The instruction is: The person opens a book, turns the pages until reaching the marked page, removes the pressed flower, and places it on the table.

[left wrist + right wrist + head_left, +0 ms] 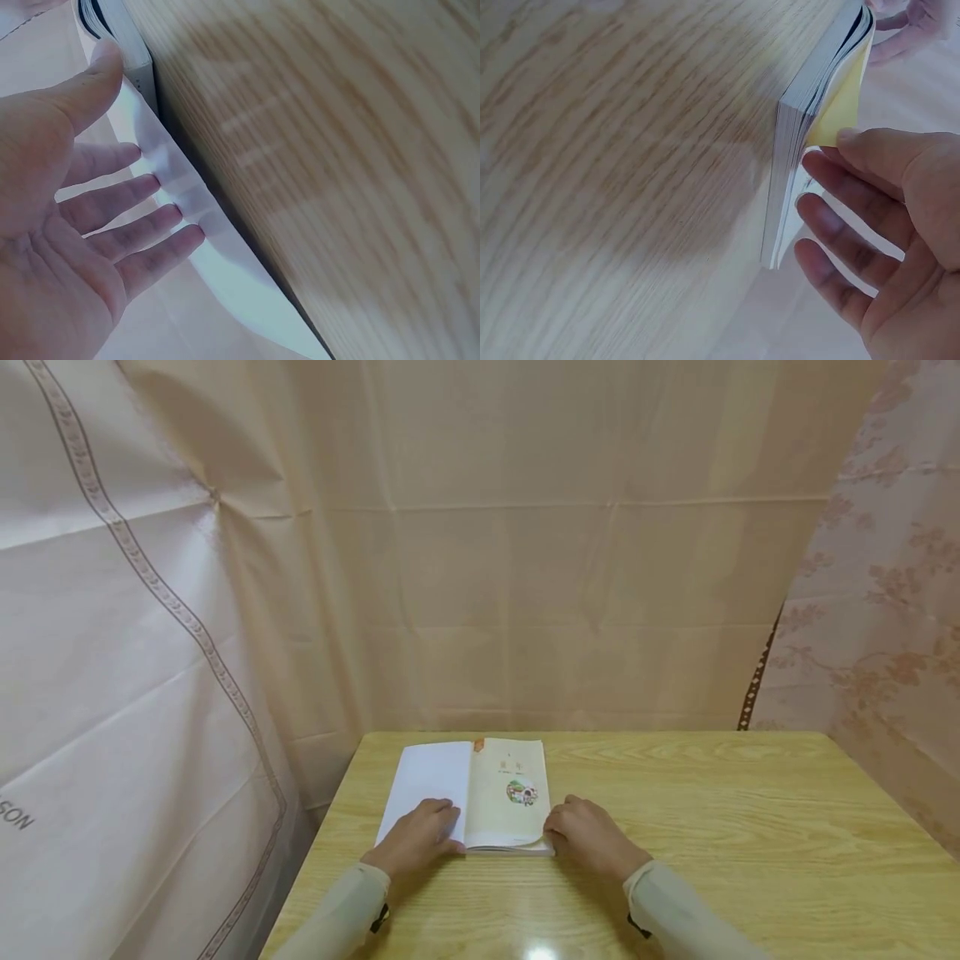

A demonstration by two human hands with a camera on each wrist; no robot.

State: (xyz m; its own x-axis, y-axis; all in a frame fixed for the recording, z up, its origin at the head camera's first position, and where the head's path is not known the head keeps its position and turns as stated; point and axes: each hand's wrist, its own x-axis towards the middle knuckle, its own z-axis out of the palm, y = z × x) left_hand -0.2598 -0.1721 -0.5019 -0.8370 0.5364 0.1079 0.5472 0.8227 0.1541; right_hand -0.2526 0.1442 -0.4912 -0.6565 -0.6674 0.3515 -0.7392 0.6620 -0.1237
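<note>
An open book (491, 822) lies on the table, with a white left page (435, 768) and a cream right page (498, 814) bearing a small round colored picture. My left hand (422, 837) rests on the white page, its fingers straight and spread in the left wrist view. Its thumb (105, 67) lies by the spine at the bottom edge. At the lower right corner, my right hand (591, 837) pinches the cream page between thumb and index finger. That page's corner (838, 112) is lifted and bent away from the page block (784, 165); the other fingers curve beside the book.
The book is near the left side of a wood-grain table (712, 810). Beige cloth (570, 568) hangs behind the table, a pale cloth (112, 693) with a patterned band at left, and a floral cloth (885, 610) at right.
</note>
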